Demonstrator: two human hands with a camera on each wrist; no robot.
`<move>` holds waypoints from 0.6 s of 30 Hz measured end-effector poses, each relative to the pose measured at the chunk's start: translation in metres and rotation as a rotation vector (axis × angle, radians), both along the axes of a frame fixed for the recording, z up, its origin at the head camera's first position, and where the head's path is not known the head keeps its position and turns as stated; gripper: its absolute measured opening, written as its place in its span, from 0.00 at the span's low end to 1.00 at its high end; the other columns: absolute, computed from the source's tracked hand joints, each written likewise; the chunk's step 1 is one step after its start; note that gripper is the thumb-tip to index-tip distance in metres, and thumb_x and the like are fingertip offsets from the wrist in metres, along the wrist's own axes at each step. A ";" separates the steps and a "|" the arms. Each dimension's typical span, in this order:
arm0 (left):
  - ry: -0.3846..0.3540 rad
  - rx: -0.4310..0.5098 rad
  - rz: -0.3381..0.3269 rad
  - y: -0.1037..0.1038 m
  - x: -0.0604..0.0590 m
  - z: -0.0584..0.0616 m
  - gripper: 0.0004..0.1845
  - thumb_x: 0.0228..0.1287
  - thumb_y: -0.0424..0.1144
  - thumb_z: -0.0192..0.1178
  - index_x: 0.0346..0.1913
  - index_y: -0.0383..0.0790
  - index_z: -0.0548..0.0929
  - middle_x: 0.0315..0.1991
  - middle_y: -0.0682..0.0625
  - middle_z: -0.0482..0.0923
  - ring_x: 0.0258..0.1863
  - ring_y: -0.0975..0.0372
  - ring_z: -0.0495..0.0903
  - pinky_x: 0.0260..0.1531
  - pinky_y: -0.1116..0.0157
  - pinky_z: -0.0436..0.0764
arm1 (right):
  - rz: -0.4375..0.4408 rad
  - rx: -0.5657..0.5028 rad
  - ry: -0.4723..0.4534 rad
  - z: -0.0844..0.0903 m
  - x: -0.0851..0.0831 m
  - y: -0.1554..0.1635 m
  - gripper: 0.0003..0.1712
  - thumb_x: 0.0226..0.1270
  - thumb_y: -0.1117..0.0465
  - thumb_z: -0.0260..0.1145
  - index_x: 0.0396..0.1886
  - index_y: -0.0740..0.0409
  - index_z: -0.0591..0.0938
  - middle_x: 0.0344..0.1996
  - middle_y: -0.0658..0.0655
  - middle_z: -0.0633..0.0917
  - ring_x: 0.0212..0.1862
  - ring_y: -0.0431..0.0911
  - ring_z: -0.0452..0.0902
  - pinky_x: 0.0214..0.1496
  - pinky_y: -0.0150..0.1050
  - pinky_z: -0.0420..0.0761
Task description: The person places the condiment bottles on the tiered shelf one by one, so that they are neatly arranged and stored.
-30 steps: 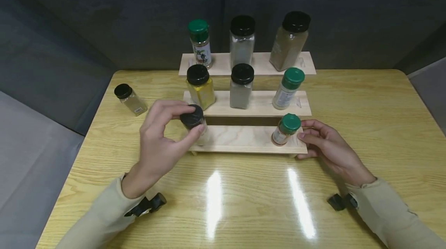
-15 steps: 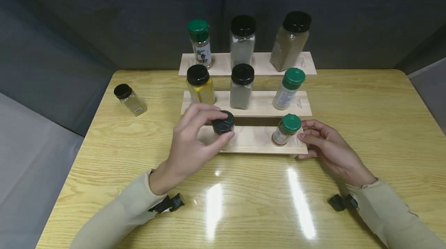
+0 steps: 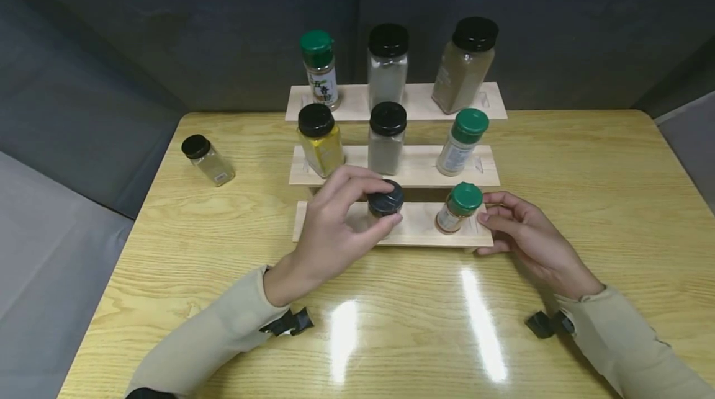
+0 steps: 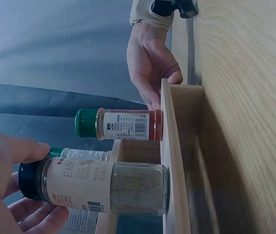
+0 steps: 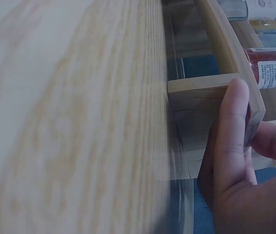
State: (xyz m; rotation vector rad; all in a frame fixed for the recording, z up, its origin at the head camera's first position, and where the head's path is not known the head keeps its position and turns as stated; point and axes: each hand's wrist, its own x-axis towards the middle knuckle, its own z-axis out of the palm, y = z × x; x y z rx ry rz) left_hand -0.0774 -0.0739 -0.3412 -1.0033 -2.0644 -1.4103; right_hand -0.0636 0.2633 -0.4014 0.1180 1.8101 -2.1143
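My left hand point(image 3: 337, 225) pinches the black lid of a glass spice jar point(image 4: 128, 187), fingers on one side and thumb on the other. The jar is upright at the middle of the wooden spice rack's lowest shelf point(image 3: 421, 231); its base meets the board in the left wrist view. Its label and greyish powder show there, while my hand hides much of its body in the head view. To its right stands a small green-capped jar point(image 3: 455, 213) with red contents. My right hand point(image 3: 525, 234) grips the rack's right end, thumb and fingers around the board's edge.
On the middle shelf point(image 3: 419, 163) stand a yellow jar point(image 3: 323, 147), a grey jar point(image 3: 385, 147) and a green-capped jar point(image 3: 458, 151). Three taller jars line the top shelf point(image 3: 419, 101). A black-lidded jar point(image 3: 212, 163) sits on the table at left; dark cloth point(image 3: 223, 26) rises behind.
My left hand has slid the black-lidded jar rightward along the lowest shelf, from its left end to the middle. The right hand keeps its grip on the rack.
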 end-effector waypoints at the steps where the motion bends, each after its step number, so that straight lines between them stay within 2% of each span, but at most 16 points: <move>1: 0.001 -0.002 -0.003 0.001 0.000 0.000 0.21 0.55 0.28 0.83 0.50 0.32 0.87 0.52 0.40 0.83 0.54 0.50 0.83 0.57 0.61 0.87 | 0.000 -0.002 0.000 0.000 0.000 0.000 0.14 0.84 0.72 0.62 0.62 0.60 0.76 0.47 0.60 0.82 0.44 0.49 0.86 0.40 0.47 0.94; 7: -0.002 -0.013 0.001 0.007 -0.001 0.000 0.22 0.56 0.29 0.84 0.51 0.32 0.87 0.52 0.40 0.83 0.55 0.50 0.83 0.61 0.60 0.85 | 0.004 0.011 -0.008 0.001 0.000 -0.001 0.15 0.83 0.71 0.64 0.64 0.62 0.75 0.48 0.61 0.82 0.44 0.49 0.86 0.42 0.48 0.94; 18: -0.002 -0.037 0.024 0.009 0.000 -0.002 0.22 0.57 0.30 0.83 0.53 0.31 0.86 0.53 0.40 0.82 0.55 0.50 0.83 0.62 0.60 0.84 | 0.003 -0.005 0.002 -0.001 0.000 0.001 0.14 0.84 0.72 0.62 0.62 0.60 0.77 0.47 0.60 0.82 0.43 0.49 0.86 0.40 0.46 0.94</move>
